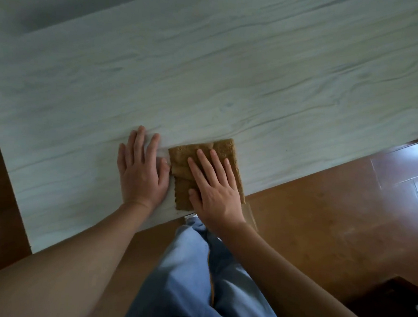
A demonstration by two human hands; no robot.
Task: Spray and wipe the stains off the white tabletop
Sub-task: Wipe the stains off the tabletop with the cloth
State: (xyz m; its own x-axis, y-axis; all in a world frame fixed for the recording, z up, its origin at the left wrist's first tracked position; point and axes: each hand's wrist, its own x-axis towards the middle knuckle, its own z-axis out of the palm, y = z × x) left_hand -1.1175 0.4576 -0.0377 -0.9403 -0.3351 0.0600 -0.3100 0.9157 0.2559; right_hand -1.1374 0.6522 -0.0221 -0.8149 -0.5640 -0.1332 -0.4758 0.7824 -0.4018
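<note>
Under right hand (214,190), fingers straight and spread: folded brown cloth (224,148), pressed flat on white tabletop (207,84) near its front edge. Left hand (141,171) flat beside cloth, fingers straight, gripping nothing. No spray bottle in sight; beyond fingertips only grey grain, no plain stain. Likely spraying done, wiping near finished.

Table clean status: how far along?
Done: unclear. No spray bottle is in view, and the tabletop shows only grey grain, no stain I can pick out. In hand: wiping, with the right hand pressed flat on the brown cloth at the near edge and the left hand flat on the top beside it. Left: can't tell which areas have been wiped.
</note>
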